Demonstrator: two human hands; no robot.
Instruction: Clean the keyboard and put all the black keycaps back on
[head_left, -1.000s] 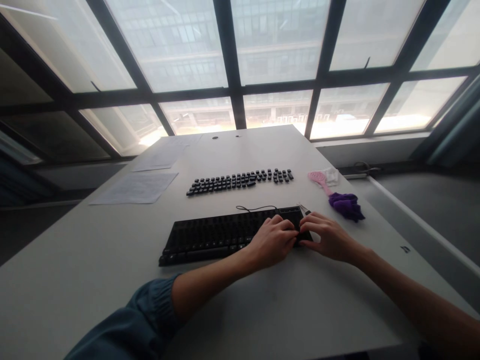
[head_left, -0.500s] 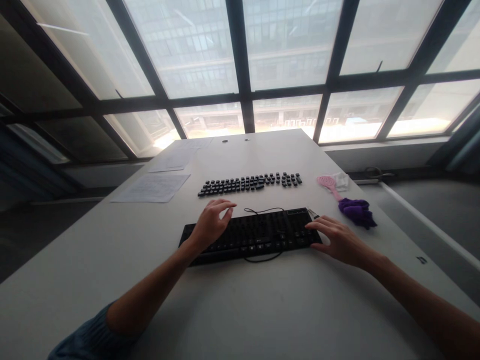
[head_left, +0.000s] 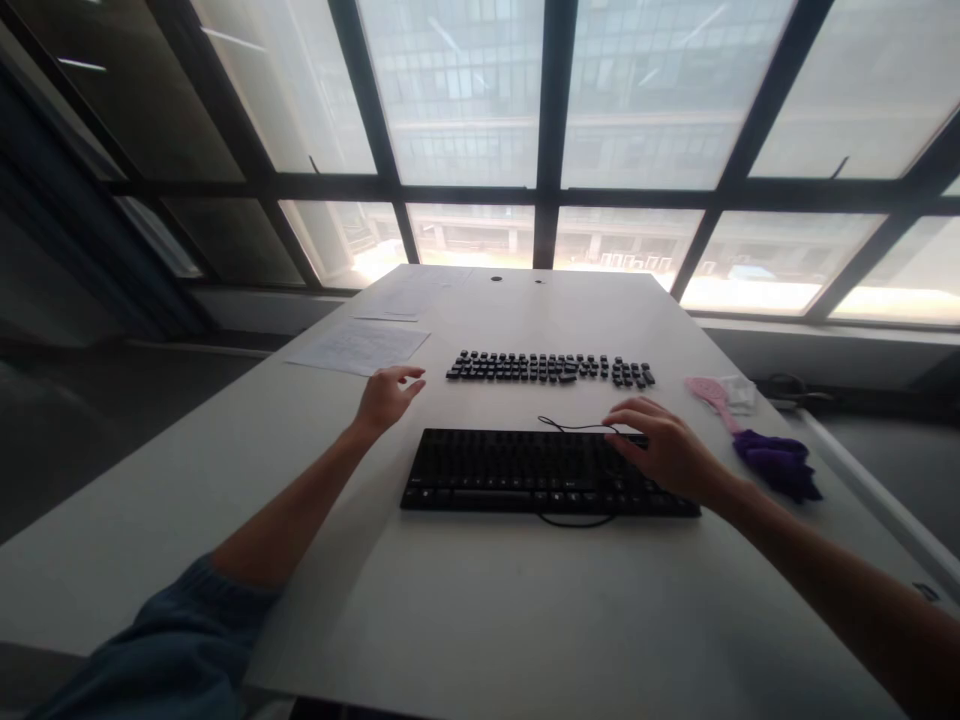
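Observation:
A black keyboard (head_left: 510,470) lies flat on the white table, its cable looping out behind and in front of it. My left hand (head_left: 386,397) hovers left of the keyboard's back edge, thumb and fingers apart, with nothing visible between them. Over the keyboard's right part is my right hand (head_left: 660,445), fingers reaching forward and thumb spread from them; it covers some keys, and whether it touches them I cannot tell. Behind the keyboard, loose black keycaps (head_left: 529,367) stand in several rows on the table.
Printed papers (head_left: 360,345) lie at the table's left side. On the right are a pink brush (head_left: 712,390), a white crumpled wrapper (head_left: 739,395) and a purple cloth (head_left: 776,462). Large windows (head_left: 465,90) rise beyond the table (head_left: 480,610).
The view has turned left. My left hand has moved off the keyboard to its left. My right hand has shifted from the keyboard's right end onto its upper right part. The keyboard now sits straighter.

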